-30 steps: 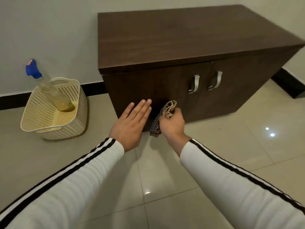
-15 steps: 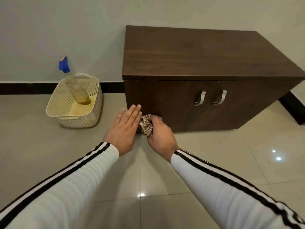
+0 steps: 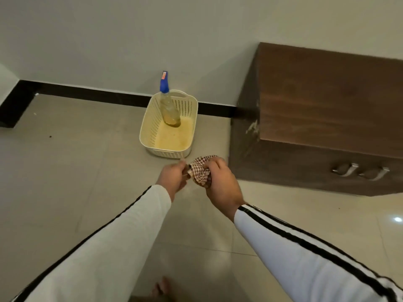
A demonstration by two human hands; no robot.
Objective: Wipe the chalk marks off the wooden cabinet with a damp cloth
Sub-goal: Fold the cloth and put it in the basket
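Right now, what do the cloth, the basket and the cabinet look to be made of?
Cloth: woven fabric, likely cotton; checked weave, soft crumpled folds.
Basket: cream plastic, matte; moulded rim and rows of perforations.
Cabinet: dark wood or wood-look laminate, satin; grain lines show.

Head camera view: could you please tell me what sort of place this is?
Probably a room in a home: a glossy tiled floor, a plain wall with black skirting, and a dark wooden cabinet against it, with a cream plastic basket holding a spray bottle nearby.
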